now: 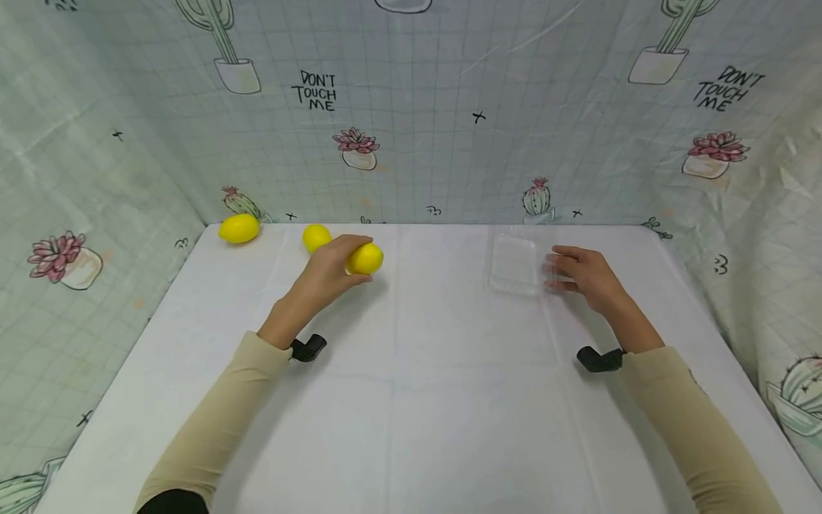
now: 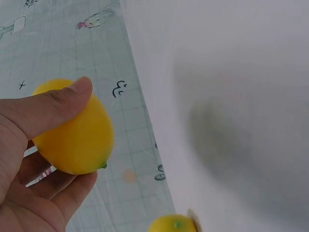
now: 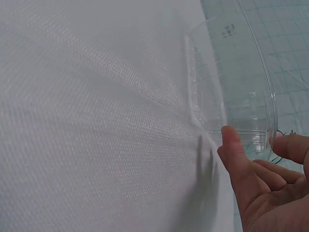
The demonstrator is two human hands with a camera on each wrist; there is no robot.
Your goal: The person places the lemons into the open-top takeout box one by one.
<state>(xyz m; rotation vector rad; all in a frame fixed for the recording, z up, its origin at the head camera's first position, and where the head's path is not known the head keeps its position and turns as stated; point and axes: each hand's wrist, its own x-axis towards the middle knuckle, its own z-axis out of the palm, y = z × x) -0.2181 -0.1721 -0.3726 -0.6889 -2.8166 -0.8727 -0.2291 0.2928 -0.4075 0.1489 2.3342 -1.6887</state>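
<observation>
My left hand (image 1: 324,271) grips a yellow lemon (image 1: 367,258) above the white table, thumb on one side and fingers on the other. In the left wrist view, the lemon (image 2: 79,133) shows its small green tip. Another lemon (image 1: 315,236) lies just behind this hand, partly covered by it. My right hand (image 1: 587,277) is at the right side of a clear plastic container (image 1: 514,288), its fingers stretched toward it. Seen from the right wrist, fingertips (image 3: 231,136) lie against the end wall of the container (image 3: 236,72), which stands on the table.
A third lemon (image 1: 239,228) lies at the table's far left corner. Behind and beside the white table (image 1: 449,400) hangs a printed cloth (image 1: 437,93) with cactus drawings, meeting the table's back edge close behind the lemons and the container.
</observation>
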